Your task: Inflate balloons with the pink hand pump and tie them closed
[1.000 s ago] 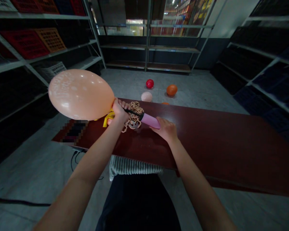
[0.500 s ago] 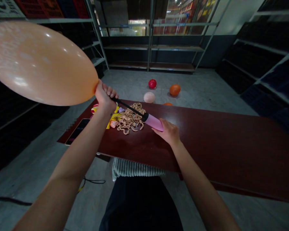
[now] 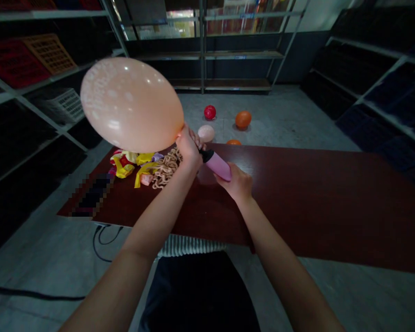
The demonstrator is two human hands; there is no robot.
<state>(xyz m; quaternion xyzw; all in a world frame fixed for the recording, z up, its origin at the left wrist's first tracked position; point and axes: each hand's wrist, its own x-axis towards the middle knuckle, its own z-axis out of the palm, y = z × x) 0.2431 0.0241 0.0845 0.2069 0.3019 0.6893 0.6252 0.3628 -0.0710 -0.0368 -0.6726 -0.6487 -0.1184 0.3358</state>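
A large peach balloon (image 3: 133, 103) with white print is blown up and tilts to the upper left. My left hand (image 3: 190, 146) is closed round its neck and also round the front end of a balloon pump, whose nozzle is hidden. The pump has a pink barrel (image 3: 218, 166) and a black collar, which sits right by my left fingers. Around the rear of the barrel wraps my right hand (image 3: 240, 183). Behind my left wrist lies a pile of curly beige strands (image 3: 166, 169), partly covered by it.
The dark red table (image 3: 314, 198) bears yellow and red limp pieces (image 3: 124, 166) and a pixelated dark area (image 3: 91, 196). On the floor beyond are a red balloon (image 3: 210, 112), orange balloon (image 3: 243, 120) and pale balloon (image 3: 206, 133). Shelves (image 3: 242, 55) stand around.
My hands have come together, and the black rod between them has gone into the pump. The balloon has moved right with my left hand. The view has shifted slightly.
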